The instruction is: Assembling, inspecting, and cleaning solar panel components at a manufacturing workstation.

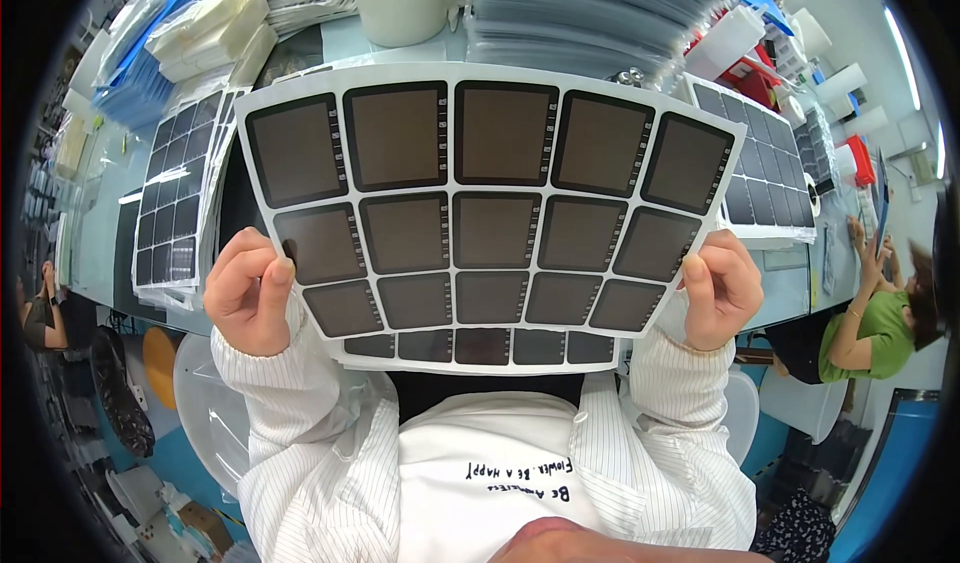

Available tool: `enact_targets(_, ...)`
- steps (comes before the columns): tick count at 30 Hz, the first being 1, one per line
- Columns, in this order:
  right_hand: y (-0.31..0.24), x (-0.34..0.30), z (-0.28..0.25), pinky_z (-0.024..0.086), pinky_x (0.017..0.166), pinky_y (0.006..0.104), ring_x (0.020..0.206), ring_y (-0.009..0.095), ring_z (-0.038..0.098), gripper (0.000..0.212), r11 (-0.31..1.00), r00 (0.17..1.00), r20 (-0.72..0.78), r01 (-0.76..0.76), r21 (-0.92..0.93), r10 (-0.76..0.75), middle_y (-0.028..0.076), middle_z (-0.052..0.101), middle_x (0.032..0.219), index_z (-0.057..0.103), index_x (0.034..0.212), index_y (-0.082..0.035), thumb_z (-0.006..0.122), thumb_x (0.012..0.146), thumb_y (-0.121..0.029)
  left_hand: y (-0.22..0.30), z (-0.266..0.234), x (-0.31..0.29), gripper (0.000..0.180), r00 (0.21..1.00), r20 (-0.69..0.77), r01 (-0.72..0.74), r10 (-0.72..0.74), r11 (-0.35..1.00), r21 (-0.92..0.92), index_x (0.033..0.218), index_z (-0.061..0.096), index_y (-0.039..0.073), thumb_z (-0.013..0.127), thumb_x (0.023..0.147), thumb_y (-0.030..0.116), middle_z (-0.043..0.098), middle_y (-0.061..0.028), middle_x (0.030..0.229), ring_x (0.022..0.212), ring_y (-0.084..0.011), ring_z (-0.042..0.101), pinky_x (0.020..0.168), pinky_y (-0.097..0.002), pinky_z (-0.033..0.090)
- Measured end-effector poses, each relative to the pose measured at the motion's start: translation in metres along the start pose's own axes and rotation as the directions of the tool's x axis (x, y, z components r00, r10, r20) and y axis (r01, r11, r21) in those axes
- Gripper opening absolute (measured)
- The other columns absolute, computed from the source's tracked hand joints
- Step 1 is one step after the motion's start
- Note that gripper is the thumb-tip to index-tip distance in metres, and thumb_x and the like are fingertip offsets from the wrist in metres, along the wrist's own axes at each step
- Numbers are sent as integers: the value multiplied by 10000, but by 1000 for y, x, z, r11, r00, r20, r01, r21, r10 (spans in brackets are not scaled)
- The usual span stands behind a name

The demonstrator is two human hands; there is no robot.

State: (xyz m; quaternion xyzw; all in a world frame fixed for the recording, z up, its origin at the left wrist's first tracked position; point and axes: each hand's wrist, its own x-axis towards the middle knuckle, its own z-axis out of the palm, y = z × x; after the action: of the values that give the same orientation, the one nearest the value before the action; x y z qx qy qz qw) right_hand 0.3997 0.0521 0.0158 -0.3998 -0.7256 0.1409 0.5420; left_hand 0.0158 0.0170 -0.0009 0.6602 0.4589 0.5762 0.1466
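Note:
A white-bordered sheet (492,231) with rows of dark brownish, rounded squares is held up in front of me, its face toward me. My left hand (248,291) pinches its left edge between thumb and bent fingers. At the opposite edge, my right hand (722,289) grips in the same way. The sheet bows slightly between them. Under its lower edge shows part of a similar sheet or stack of sheets (482,348), mostly hidden by the raised one.
Stacks of similar dark-square sheets lie at the left (172,213) and right (765,163). Behind stand a white cylindrical container (398,3) and a tall pile of clear plastic sheets (570,23). Red bins (752,78) are at the far right. A person in green (868,333) works at right, another (45,313) at left.

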Motion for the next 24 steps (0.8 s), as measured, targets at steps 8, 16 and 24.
enact_targets(8, -2, -1, 8, 309, 448, 211, 508, 100, 454, 164, 999, 1000, 10, -3, 41, 3, 59, 512, 610, 568, 688, 25, 636, 801, -73, 0, -9, 0, 187, 998, -19, -50, 52, 996, 71, 672, 519, -25, 614, 819, 41, 461, -39, 655, 558, -99, 375, 493, -226, 267)
enact_targets(16, -3, 9, 13, 330, 452, 216, 508, 103, 462, 128, 997, 999, 48, 4, 72, -8, 67, 514, 625, 569, 698, 32, 624, 795, -30, -5, -19, -5, 140, 998, -9, -60, 62, 993, 103, 716, 528, -28, 595, 827, 24, 461, -39, 672, 574, -94, 376, 508, -224, 270)
enact_targets(24, -3, 30, 0, 331, 486, 197, 542, 82, 458, 118, 998, 1000, 4, 17, 65, -17, 59, 521, 687, 557, 730, 39, 597, 826, -14, 8, -11, 17, 146, 998, 8, -68, 67, 991, 112, 727, 531, -36, 588, 846, 28, 470, -39, 690, 578, -84, 382, 512, -219, 272)
